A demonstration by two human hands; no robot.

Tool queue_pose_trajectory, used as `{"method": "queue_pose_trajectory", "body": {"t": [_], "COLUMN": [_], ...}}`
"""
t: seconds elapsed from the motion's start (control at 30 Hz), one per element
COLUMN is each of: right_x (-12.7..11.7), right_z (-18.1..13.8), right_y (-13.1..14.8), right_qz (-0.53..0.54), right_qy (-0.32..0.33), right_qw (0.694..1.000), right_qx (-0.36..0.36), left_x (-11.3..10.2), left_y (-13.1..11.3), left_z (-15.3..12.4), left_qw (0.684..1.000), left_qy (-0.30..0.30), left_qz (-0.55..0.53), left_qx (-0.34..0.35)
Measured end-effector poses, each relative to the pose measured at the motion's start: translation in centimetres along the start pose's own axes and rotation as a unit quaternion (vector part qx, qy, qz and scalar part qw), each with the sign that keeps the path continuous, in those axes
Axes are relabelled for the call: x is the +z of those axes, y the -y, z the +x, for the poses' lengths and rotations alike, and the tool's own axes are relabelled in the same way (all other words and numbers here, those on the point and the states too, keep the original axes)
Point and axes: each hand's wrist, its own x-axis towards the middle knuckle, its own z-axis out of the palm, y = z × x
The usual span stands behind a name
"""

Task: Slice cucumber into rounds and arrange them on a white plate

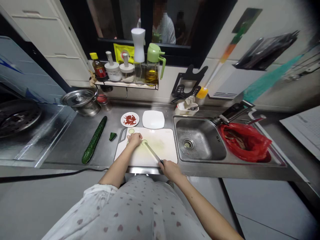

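Observation:
My right hand (pixel 172 170) is wrapped round the black handle of a knife (pixel 153 152). The blade points away to the left, its tip at a pale green cucumber slice (pixel 144 142) on the white cutting board (pixel 150 161). My left hand (pixel 134 140) rests low over the board's upper left, fingers curled and closed; what lies under them is hidden. Just beyond it is another cucumber slice (pixel 131 131). Left of the board, a whole cucumber (pixel 95 140) and a short dark green cucumber end (pixel 112 136) lie on the steel counter. Wet greenish marks show on the board.
Behind the board stand a plate of chopped red pieces (pixel 130 119) and a white plate (pixel 153 119). To the right is a steel sink (pixel 202 156) with a red plastic bag (pixel 250 146) beside it. A lidded pot (pixel 81 101) stands back left, below a seasoning rack (pixel 127 84).

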Motion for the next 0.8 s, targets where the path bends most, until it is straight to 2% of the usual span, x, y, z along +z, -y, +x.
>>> {"method": "queue_pose_trajectory", "body": {"t": [0.8], "right_x": [-1.6], "right_z": [1.7], "right_y": [1.2], "right_qz": [0.000], "right_qy": [0.034], "right_qw": [0.999], "right_qx": [-0.005], "left_x": [0.2], "left_y": [0.1], "left_z": [0.5], "left_qw": [1.000], "left_qy": [0.000], "left_qz": [0.002], "left_qx": [-0.007]}}
